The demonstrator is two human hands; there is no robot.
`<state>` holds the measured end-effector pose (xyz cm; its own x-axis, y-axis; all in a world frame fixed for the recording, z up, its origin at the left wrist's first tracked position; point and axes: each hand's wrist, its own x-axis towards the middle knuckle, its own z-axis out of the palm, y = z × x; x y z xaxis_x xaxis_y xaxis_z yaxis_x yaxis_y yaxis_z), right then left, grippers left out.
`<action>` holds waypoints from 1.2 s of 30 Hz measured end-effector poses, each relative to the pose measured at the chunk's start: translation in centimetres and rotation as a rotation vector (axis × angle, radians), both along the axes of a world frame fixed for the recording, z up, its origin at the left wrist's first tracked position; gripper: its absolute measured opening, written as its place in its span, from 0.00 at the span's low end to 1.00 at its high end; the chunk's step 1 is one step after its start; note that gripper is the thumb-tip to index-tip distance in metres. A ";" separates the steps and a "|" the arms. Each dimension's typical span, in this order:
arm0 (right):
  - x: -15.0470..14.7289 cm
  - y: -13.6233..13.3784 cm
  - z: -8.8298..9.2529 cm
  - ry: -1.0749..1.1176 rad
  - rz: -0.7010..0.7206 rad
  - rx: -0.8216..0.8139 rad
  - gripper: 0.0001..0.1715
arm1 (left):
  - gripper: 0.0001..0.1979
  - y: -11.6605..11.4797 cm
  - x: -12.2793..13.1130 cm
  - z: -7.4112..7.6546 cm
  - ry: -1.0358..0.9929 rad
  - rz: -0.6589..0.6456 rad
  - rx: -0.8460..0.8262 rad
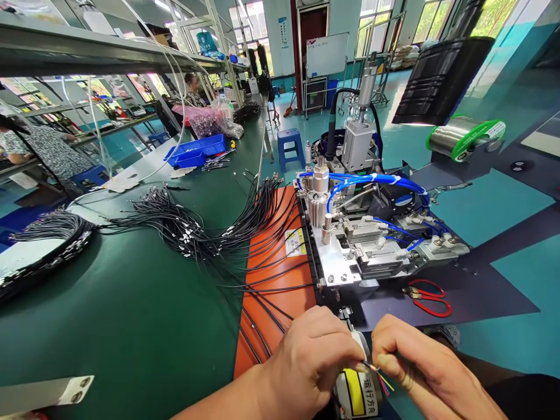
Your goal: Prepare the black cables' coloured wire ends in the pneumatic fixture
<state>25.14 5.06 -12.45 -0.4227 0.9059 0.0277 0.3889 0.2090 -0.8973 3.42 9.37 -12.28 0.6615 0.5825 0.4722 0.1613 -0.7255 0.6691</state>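
— Wire ends (381, 379), where are they sitting right now?

— I am pinching them between my two hands at the near edge of the table (131, 326), just in front of the machine (363, 233). My left hand (306, 361) is closing thumb and forefinger on the cable just before its stripped tip, and my right hand (415, 367) is closing its fingers on the thin coloured strands, yellow, red and blue, that are fanning out there.

— What is lying around you?

— A round part with a yellow label (356, 394) is sitting directly under my hands. Red-handled scissors (429, 297) are lying to the right, near the machine's base. To the left, an orange mat (271, 303) is carrying loose black cables (245, 233), which are spreading far across the green table in a big bundle.

— And farther off?

— A blue bin (196, 153) is sitting far along the table, a blue stool (290, 146) is standing on the floor beyond, and a solder spool (464, 135) is hanging at the right. Another person (44, 149) is sitting at the far left.
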 end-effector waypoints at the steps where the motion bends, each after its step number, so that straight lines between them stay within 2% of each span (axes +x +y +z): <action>1: -0.1 -0.2 -0.2 0.008 -0.032 -0.032 0.19 | 0.11 -0.2 0.0 0.0 0.014 0.014 0.016; 5: 1.0 -0.2 -1.4 -0.063 -0.214 -0.174 0.22 | 0.07 -0.6 0.0 -0.5 0.054 0.061 0.075; 8: 3.1 -0.1 -2.9 -0.170 -0.394 -0.161 0.18 | 0.05 -0.9 0.2 -1.0 0.046 0.130 0.083; 11: 4.5 -0.3 -4.2 -0.203 -0.374 -0.095 0.17 | 0.05 -1.0 0.5 -1.6 0.036 0.210 0.040; 15: 4.1 -1.0 -4.9 -0.210 -0.392 -0.032 0.20 | 0.05 -1.1 0.6 -2.2 0.032 0.289 -0.035; 20: 2.0 -1.0 -4.2 -0.134 -0.330 -0.125 0.19 | 0.04 -1.1 0.4 -2.4 0.046 0.346 -0.100; 26: 0.4 -0.4 -2.8 0.048 -0.330 -0.283 0.21 | 0.05 -1.2 0.5 -2.4 0.071 0.353 -0.116; 29: -0.1 -0.2 -2.3 0.117 -0.319 -0.285 0.21 | 0.05 -1.2 0.5 -2.5 0.075 0.357 -0.111; 36: -0.1 0.0 -2.2 0.121 -0.296 -0.308 0.20 | 0.06 -1.2 0.5 -2.5 0.069 0.358 -0.109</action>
<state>25.07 5.08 -14.63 -0.1538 0.9612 -0.2292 0.2798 -0.1801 -0.9430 3.94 8.13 -14.82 0.4347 0.8271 0.3563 0.4390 -0.5401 0.7181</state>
